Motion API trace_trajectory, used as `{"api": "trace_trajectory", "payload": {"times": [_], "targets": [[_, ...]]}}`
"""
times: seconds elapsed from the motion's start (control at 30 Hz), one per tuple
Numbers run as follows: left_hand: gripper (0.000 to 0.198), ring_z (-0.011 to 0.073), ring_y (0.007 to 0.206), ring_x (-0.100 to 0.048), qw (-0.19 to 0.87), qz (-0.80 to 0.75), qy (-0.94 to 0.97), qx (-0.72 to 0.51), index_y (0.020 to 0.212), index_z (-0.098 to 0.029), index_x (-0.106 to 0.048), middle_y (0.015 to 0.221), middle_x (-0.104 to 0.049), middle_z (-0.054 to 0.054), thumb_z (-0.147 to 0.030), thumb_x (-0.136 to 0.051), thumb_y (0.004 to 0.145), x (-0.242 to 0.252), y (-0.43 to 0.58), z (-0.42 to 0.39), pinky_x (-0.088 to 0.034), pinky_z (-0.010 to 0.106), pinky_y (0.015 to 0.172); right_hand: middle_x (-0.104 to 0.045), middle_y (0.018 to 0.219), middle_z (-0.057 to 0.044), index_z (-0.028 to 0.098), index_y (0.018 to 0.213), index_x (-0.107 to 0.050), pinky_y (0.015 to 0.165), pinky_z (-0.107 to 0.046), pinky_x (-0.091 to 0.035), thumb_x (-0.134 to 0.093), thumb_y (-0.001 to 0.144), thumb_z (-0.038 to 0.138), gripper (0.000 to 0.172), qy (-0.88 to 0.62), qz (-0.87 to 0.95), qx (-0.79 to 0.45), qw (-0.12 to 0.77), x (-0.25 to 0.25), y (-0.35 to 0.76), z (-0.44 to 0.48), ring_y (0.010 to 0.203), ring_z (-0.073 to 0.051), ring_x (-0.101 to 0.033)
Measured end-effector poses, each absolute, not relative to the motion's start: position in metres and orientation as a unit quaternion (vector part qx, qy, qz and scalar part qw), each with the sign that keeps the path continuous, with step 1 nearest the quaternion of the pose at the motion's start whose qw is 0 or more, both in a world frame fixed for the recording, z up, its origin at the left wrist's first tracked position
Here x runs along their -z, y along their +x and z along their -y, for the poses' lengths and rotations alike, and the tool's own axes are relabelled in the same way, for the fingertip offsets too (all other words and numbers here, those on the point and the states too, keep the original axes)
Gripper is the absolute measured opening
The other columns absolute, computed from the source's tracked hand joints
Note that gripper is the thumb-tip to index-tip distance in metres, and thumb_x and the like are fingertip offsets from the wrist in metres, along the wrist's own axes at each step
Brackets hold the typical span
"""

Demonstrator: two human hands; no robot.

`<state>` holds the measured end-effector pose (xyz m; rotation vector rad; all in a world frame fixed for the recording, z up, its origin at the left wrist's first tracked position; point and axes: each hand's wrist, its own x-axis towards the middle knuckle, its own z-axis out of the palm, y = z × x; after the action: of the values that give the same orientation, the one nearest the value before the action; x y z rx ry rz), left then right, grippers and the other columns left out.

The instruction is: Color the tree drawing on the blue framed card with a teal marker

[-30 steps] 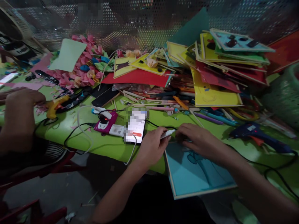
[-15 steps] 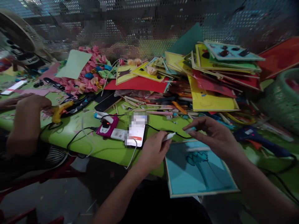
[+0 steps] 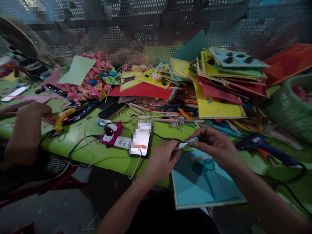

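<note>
A white marker (image 3: 180, 146) is pinched in my left hand (image 3: 162, 160), its tip pointing right. My right hand (image 3: 215, 146) holds a pale blue cap (image 3: 193, 140) between thumb and fingers, and the cap meets the marker's tip; how far it sits over the tip I cannot tell. Below both hands, a blue picture panel (image 3: 192, 191) with a thin wooden frame lies at the table's front edge. A dark-outlined, tree-like drawing shows on it, partly shaded by my right hand and forearm.
Left of my hands lie a lit phone (image 3: 141, 138) and a magenta power strip (image 3: 112, 135) with cables. A blue glue gun (image 3: 266, 148) rests at the right. Framed panels (image 3: 234, 70) are stacked behind. Another person's hand (image 3: 34, 112) is at the far left, near a yellow-handled tool (image 3: 60, 119).
My hands have come together: the cap in my right hand has moved from apart to touching the marker's tip. The camera view has shifted slightly.
</note>
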<state>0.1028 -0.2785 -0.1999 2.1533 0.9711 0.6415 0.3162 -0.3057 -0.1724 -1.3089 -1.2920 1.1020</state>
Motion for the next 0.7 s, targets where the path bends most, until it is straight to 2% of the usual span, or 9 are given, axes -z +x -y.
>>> {"api": "trace_trajectory", "payload": {"times": [0.23, 0.43, 0.6, 0.7], "targets": [[0.010, 0.0187, 0.080, -0.063, 0.338, -0.378, 0.834, -0.216, 0.099, -0.022, -0.059, 0.091, -0.071, 0.002, -0.027, -0.052, 0.103, 0.1966, 0.1029, 0.2776, -0.038, 0.028, 0.068, -0.071, 0.080, -0.002, 0.021, 0.089, -0.073, 0.068, -0.028, -0.051, -0.079, 0.087, 0.047, 0.026, -0.562, 0.618, -0.356, 0.420, 0.1687, 0.3178, 0.3062, 0.075, -0.018, -0.065], [0.015, 0.0210, 0.086, -0.068, 0.328, -0.381, 0.843, -0.189, 0.107, -0.022, -0.061, 0.097, -0.074, 0.005, -0.032, -0.049, 0.105, 0.1992, 0.1025, 0.2769, -0.042, 0.029, 0.070, -0.075, 0.086, -0.003, 0.023, 0.100, -0.077, 0.071, -0.028, -0.050, -0.064, 0.098, 0.043, 0.024, -0.549, 0.719, -0.257, 0.342, 0.1667, 0.3195, 0.3086, 0.077, -0.019, -0.067], [0.020, 0.0219, 0.082, -0.069, 0.319, -0.373, 0.855, -0.166, 0.104, -0.022, -0.062, 0.092, -0.075, 0.005, -0.035, -0.047, 0.106, 0.2012, 0.1017, 0.2769, -0.041, 0.029, 0.067, -0.076, 0.084, -0.003, 0.023, 0.099, -0.077, 0.071, -0.027, -0.050, -0.061, 0.101, 0.043, 0.025, -0.534, 0.736, -0.266, 0.321, 0.1647, 0.3212, 0.3096, 0.077, -0.018, -0.069], [0.020, 0.0226, 0.084, -0.070, 0.315, -0.370, 0.859, -0.159, 0.105, -0.021, -0.062, 0.094, -0.075, 0.005, -0.034, -0.047, 0.106, 0.2014, 0.1022, 0.2766, -0.043, 0.029, 0.069, -0.075, 0.082, -0.003, 0.022, 0.095, -0.076, 0.068, -0.027, -0.049, -0.058, 0.102, 0.048, 0.033, -0.539, 0.725, -0.290, 0.317, 0.1622, 0.3192, 0.3095, 0.075, -0.019, -0.069]]}}
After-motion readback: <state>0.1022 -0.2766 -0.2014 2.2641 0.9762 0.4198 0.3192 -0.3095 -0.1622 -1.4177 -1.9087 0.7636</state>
